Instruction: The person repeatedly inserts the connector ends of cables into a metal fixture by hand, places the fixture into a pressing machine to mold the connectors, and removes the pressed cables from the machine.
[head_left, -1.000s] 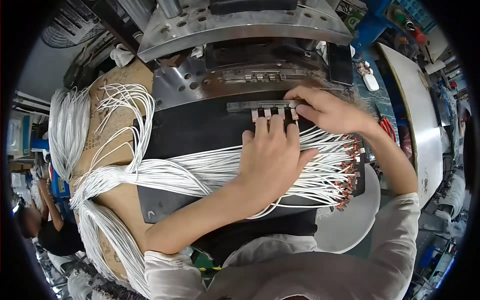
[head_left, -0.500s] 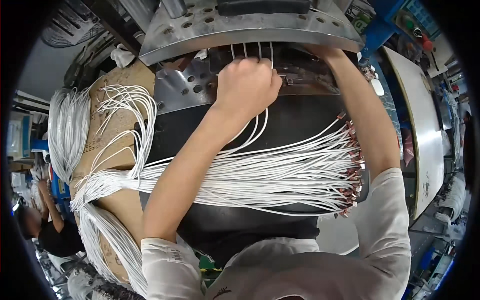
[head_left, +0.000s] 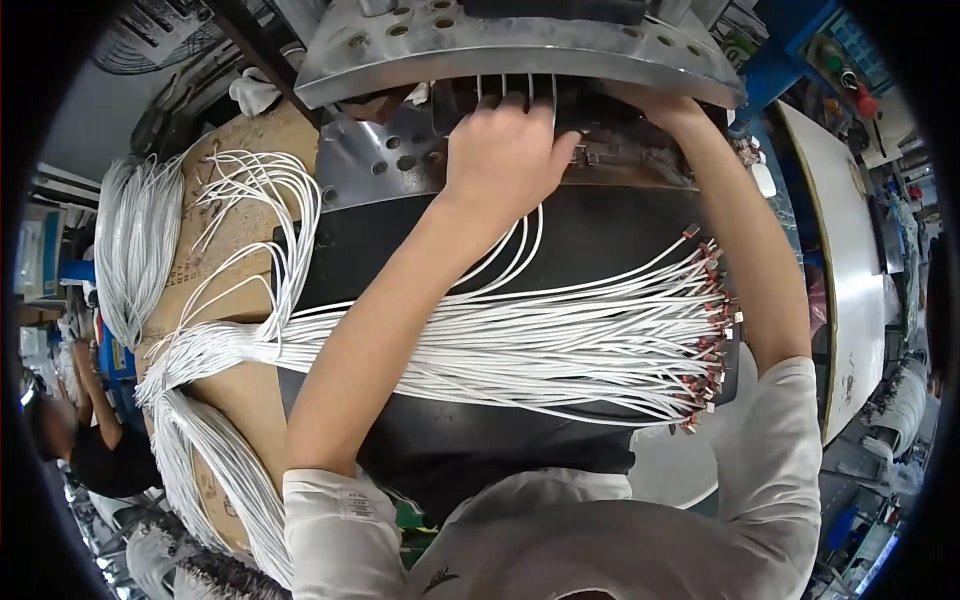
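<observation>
My left hand [head_left: 508, 155] lies over several white cables [head_left: 530, 85] in the gap under a thick metal plate [head_left: 520, 60]. Its fingers reach forward along them, and the thumb stands apart to the right. Below the palm the cables curve back toward a large bundle of white cables [head_left: 540, 350], whose ends with small reddish-brown and metallic connectors [head_left: 712, 340] fan out at the right. My right hand [head_left: 665, 105] reaches under the plate's right part; its fingers are hidden there. Beneath the plate sits a metal base with a holed plate [head_left: 375, 155] and a dark fixture [head_left: 620, 155].
Cardboard [head_left: 235, 270] at the left bears a looped cable bunch [head_left: 270, 180]. Farther left hangs a grey-white coil [head_left: 140, 250]. A light-topped table [head_left: 835, 250] stands at the right, near a control box with a red button [head_left: 865, 95]. Another person [head_left: 105, 450] is at the far left.
My left hand has gone from a closed fist to fingers stretched forward, thumb swung outward. The view has shifted slightly. My right hand stays under the plate.
</observation>
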